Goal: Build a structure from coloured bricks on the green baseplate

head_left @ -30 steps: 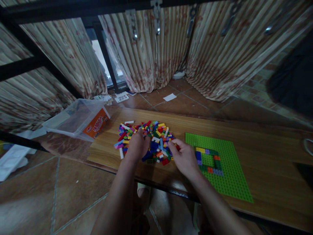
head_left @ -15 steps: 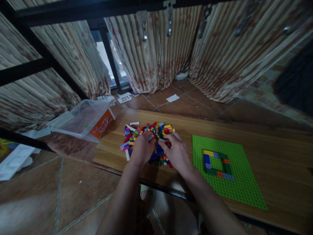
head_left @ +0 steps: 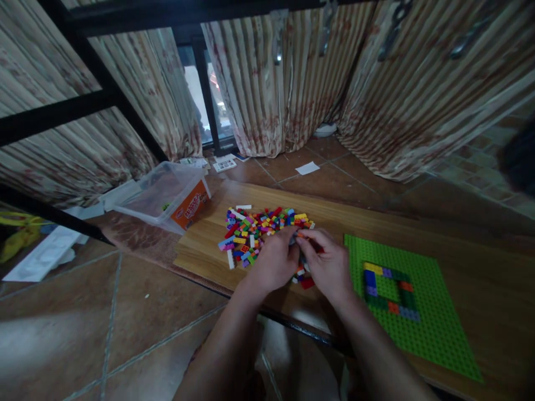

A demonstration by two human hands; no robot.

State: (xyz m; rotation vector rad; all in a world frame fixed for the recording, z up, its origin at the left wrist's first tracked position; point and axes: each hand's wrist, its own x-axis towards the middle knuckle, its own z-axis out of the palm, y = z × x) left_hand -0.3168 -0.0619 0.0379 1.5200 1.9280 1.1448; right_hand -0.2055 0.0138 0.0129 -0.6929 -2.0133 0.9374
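My left hand [head_left: 276, 257] is closed around small building bricks; a greyish-blue brick [head_left: 292, 239] shows at its fingertips. My right hand [head_left: 330, 264] meets it there, thumb and index finger pinched at a small orange brick [head_left: 299, 235]. Both hands are over the right part of a loose pile of coloured bricks [head_left: 261, 223] and hide some of it. To their right lies a green baseplate [head_left: 445, 312], bearing a square ring of bricks [head_left: 371, 269] in yellow, blue, purple, green, orange and grey.
Pile and baseplate rest on a low wooden table [head_left: 334, 214]. Left of it stands a clear plastic box [head_left: 144, 209] with an orange label. White foam packing [head_left: 45, 256] lies on the tiled floor, and black metal bars [head_left: 104, 92] cross the upper left. Striped curtains [head_left: 259, 89] hang behind.
My hands have come together at the fingertips, the right one now pinching at the orange brick beside the left fingers. The whole view has shifted, so the scene sits farther right.
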